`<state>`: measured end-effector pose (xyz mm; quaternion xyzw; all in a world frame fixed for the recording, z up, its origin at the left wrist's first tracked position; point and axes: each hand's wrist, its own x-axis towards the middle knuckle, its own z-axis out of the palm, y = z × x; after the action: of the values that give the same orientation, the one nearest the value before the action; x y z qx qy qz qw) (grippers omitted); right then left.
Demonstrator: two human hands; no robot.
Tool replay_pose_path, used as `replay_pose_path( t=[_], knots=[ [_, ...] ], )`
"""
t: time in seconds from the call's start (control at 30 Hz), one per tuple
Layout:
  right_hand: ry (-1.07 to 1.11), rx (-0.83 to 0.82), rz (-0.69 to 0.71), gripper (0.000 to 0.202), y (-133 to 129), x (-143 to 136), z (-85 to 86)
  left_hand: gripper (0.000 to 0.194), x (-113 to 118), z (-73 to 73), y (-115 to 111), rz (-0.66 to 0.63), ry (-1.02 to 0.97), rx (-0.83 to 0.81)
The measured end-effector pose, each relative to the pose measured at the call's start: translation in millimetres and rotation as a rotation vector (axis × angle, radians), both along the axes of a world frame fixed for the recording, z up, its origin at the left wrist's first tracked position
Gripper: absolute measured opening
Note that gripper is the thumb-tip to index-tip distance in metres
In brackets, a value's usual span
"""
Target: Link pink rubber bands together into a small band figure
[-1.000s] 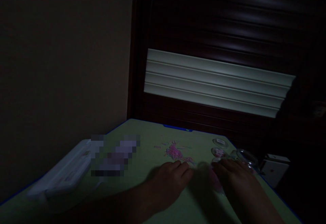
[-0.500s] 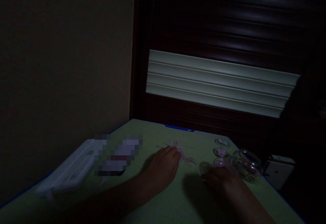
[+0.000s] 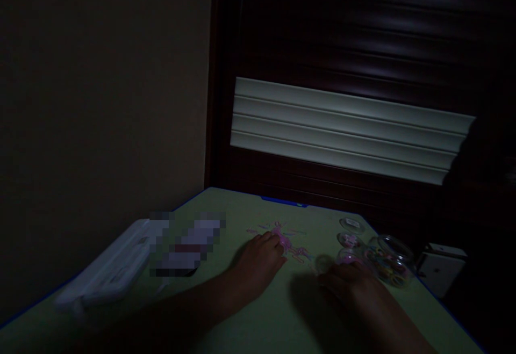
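My left hand point(image 3: 261, 261) rests on the table with its fingers curled down together at a heap of thin pink bands point(image 3: 285, 242). Its fingertips touch the edge of the heap, and what lies under them is hidden. Loose pink and pale bands spread around the heap. Farther right, my right hand point(image 3: 350, 285) is closed, its fingers at a small clear round container point(image 3: 323, 264); darkness blurs the exact grip. Just beyond that hand stand a clear round tub with pink contents point(image 3: 349, 256) and a clear jar of coloured bands point(image 3: 389, 261).
A small round tub point(image 3: 349, 240) and a clear lid with a label point(image 3: 352, 225) lie near the right edge of the green table point(image 3: 237, 209). On the left are a long white case point(image 3: 115, 262) and a blurred-out flat item point(image 3: 193, 244). A white boxy object point(image 3: 441, 268) stands beyond the right edge.
My left fingers have shifted slightly, leaving more of the pink heap showing. My right hand stays almost in place.
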<state>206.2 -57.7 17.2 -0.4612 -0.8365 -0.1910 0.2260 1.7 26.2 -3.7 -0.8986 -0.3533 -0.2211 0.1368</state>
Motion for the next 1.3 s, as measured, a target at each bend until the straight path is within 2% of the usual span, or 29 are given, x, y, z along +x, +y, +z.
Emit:
replay_pose_path(
  t=[0.2, 0.43, 0.73, 0.9, 1.3],
  knots=[
    [-0.01, 0.062, 0.013, 0.018, 1, -1, -1.6, 0.014, 3, -2.6, 1, 0.04, 0.003, -0.009],
    [-0.017, 0.034, 0.016, 0.018, -1, -2, 3.2, 0.018, 5, -0.6, 1, 0.064, 0.04, -0.013],
    [-0.018, 0.037, -0.016, 0.019, 0, -2, -0.2, 0.021, 4, 0.9, -1, 0.099, 0.055, -0.054],
    [-0.045, 0.041, -0.021, 0.019, 0, -2, -0.1, 0.018, 3, 1.3, -4, 0.063, 0.007, -0.018],
    [-0.039, 0.03, -0.038, 0.022, 1, -2, 1.4, 0.012, 7, 7.0, -15, -0.117, -0.005, 0.078]
  ],
)
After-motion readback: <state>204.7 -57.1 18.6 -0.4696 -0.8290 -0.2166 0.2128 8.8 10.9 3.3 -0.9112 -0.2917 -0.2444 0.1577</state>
